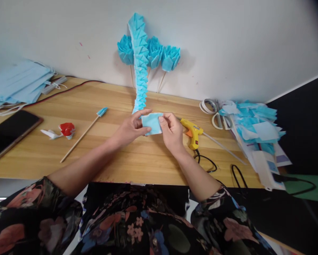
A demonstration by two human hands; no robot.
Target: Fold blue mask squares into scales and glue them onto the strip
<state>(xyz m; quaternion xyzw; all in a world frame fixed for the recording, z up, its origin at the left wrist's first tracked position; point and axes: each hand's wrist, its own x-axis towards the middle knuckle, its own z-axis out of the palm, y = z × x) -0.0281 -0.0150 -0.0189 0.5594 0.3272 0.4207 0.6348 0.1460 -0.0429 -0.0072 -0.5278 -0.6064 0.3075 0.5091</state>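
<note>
Both my hands meet over the middle of the wooden table (68, 156). My left hand (131, 128) and my right hand (172, 131) pinch a small light-blue piece of fabric (152, 123) between thumbs and fingers, each at one side. Just behind it a long folded blue strip (140, 63) runs up the wall, its lower end close to my left fingers. Three blue fabric flowers (155, 52) on sticks lean against the wall beside the strip.
A yellow glue gun (192, 132) with a black cable lies right of my right hand. Scissors (219, 120), tape rolls and blue cut pieces (257, 122) lie at the right. A stick with a blue tip (83, 134), a red object (67, 129), a phone (10, 132) and stacked blue masks (18, 83) lie left.
</note>
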